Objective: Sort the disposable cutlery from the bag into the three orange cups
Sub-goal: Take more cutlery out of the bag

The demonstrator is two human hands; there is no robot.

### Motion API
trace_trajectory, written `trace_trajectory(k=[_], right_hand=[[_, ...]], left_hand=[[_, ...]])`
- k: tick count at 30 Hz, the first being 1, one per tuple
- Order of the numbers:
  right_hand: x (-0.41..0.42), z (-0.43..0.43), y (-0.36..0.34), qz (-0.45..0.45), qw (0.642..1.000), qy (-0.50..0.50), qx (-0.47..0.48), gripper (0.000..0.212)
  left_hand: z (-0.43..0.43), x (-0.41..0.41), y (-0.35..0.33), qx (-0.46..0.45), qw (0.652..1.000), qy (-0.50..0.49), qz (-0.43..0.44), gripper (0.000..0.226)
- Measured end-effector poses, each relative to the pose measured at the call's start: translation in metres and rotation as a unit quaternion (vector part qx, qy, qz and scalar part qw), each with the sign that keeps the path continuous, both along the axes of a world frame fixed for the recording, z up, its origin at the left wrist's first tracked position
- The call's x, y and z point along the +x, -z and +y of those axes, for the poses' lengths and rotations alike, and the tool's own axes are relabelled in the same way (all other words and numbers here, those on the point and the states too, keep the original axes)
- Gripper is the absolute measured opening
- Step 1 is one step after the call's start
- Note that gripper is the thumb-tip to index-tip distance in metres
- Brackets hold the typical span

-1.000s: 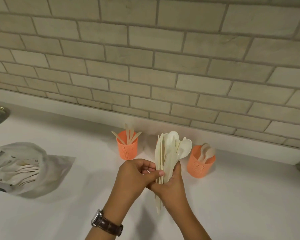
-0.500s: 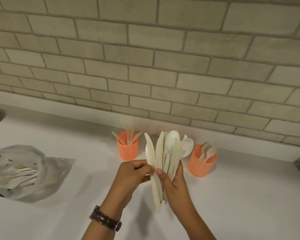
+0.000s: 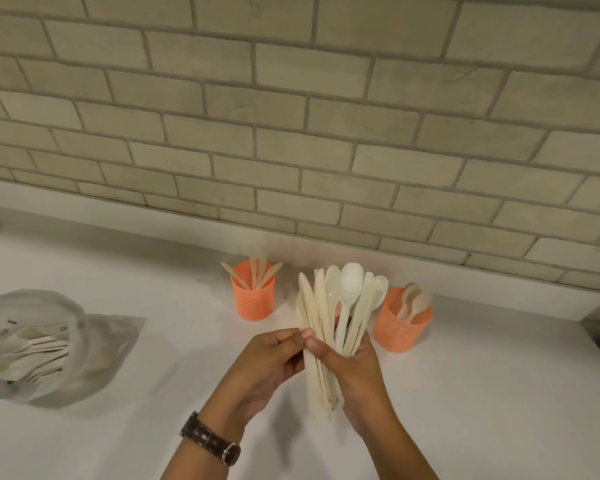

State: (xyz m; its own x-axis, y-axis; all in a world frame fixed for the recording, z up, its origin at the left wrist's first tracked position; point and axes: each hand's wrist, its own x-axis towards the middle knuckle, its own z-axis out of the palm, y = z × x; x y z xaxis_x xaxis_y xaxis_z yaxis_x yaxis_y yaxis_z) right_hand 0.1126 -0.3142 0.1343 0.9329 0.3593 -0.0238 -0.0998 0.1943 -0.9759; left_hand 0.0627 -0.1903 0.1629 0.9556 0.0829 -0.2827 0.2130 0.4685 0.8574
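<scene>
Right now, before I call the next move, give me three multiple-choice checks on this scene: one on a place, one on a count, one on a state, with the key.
1. Where does the bag lie?
A) between two cups
B) on the counter, left of the left orange cup
C) leaning against the wall

2. How many spoons show above the rim of the right orange cup?
A) none
B) five
C) two

3. What is the right hand doing?
A) gripping an upright bundle of cutlery
B) resting flat on the counter
C) reaching into the bag

Key:
1 B: the bag sits at the far left of the counter, well apart from the cups.
2 C: two spoon bowls stand over that rim.
3 A: its fingers curl round the bundle's handles, while the left hand pinches the bundle's left edge.
</scene>
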Motion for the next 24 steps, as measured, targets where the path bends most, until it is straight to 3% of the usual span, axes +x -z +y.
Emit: trace_trajectory(k=[7, 19, 24], right_hand=[[0.005, 0.001, 0.000, 0.006, 1.000, -0.028, 0.002, 0.052], [0.006, 0.001, 0.002, -0.002, 0.999, -0.027, -0.036, 0.070], [0.005, 0.004, 0.001, 0.031, 0.998, -0.047, -0.014, 0.062]], left_hand=[[0.008, 0.002, 0.003, -0.039, 0.998, 0.038, 0.018, 0.038], [0.009, 0.010, 0.013, 0.090, 0.995, 0.024, 0.031, 0.027], [0.002, 0.009, 0.018, 0.036, 0.999, -0.007, 0.023, 0.032]])
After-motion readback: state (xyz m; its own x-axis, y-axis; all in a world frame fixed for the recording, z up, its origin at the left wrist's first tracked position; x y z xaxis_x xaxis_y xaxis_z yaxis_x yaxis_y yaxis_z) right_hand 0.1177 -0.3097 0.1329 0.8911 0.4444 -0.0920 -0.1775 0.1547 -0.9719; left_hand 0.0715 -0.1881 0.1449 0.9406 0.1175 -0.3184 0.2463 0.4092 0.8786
